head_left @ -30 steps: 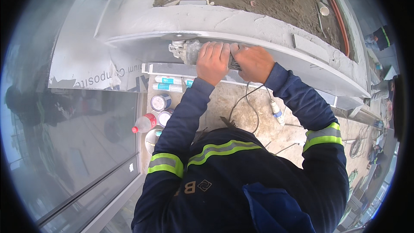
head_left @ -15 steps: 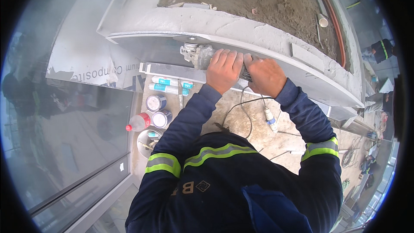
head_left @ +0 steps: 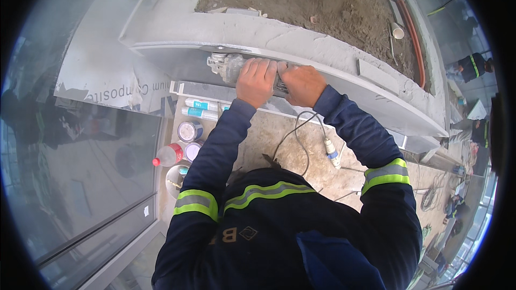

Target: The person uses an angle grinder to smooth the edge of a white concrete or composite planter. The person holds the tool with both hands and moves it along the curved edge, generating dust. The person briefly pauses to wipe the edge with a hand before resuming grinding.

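Observation:
Both of my hands are wrapped around a dusty angle grinder (head_left: 231, 67) at the planter's front face. My left hand (head_left: 256, 81) closes over the front of its body, just behind the metal gear head. Farther back, my right hand (head_left: 302, 85) grips the rear end, where the cable hangs down. The cutting disc shows only as a thin edge, lying against the upper rim of a grey panel (head_left: 355, 89) that faces the planter wall. Whether the disc is spinning cannot be made out. My fingertips under the tool are hidden.
Below lie white-and-blue tubes (head_left: 200, 113), two cans, a red-capped bottle (head_left: 167, 156) and a bucket (head_left: 174, 180). A cable connector (head_left: 331, 153) hangs near my right forearm. Soil (head_left: 301, 0) fills the planter; a loose strip (head_left: 379, 76) rests on its rim. Other people are at far right.
My hands and the grinder have slid left along the panel's upper edge. Both hands keep their hold. The view has shifted slightly.

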Motion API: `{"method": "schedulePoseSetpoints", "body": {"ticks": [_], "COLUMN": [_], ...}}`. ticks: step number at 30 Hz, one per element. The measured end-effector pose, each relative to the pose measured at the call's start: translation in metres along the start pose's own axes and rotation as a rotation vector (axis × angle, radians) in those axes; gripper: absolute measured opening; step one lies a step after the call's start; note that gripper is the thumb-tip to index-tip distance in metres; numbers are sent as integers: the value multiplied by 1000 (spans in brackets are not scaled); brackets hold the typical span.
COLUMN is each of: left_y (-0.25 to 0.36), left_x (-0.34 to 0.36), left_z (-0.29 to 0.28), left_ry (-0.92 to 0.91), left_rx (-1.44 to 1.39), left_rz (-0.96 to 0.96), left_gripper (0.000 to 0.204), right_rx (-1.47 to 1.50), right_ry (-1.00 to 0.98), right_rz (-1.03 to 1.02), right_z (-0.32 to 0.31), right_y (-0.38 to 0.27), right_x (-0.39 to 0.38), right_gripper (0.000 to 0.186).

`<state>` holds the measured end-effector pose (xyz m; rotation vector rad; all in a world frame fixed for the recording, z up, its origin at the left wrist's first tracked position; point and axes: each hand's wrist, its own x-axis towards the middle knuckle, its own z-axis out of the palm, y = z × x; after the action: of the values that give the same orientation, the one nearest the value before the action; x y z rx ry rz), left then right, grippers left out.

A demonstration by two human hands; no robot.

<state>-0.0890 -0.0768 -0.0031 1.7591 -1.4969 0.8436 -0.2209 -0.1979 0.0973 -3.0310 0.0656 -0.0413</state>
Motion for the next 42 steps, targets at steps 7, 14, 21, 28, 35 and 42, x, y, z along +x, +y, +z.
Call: {"method": "schedulePoseSetpoints", "body": {"ticks": [7, 14, 21, 28, 35, 42], "left_y": [29, 61, 29, 7, 53, 52], "left_x": [13, 22, 9, 4, 19, 14], "left_z": [-9, -8, -1, -3, -7, -2], "left_ry": [2, 14, -7, -53, 24, -7], "left_rx": [-1, -3, 22, 18, -21, 28], "left_rz": [16, -1, 1, -20, 6, 10], "left_gripper": [29, 29, 29, 29, 36, 28], "right_rx": [2, -20, -14, 19, -3, -22], "right_ry": [-111, -63, -82, -41, -83, -88], "right_rz": [77, 75, 35, 33, 90, 99], "right_z": [-27, -37, -20, -4, -35, -33], "right_y": [-3, 7, 4, 3, 2, 4], "right_x": [-26, -53, -24, -4, -48, -47], "right_gripper": [48, 61, 46, 43, 47, 45]}}
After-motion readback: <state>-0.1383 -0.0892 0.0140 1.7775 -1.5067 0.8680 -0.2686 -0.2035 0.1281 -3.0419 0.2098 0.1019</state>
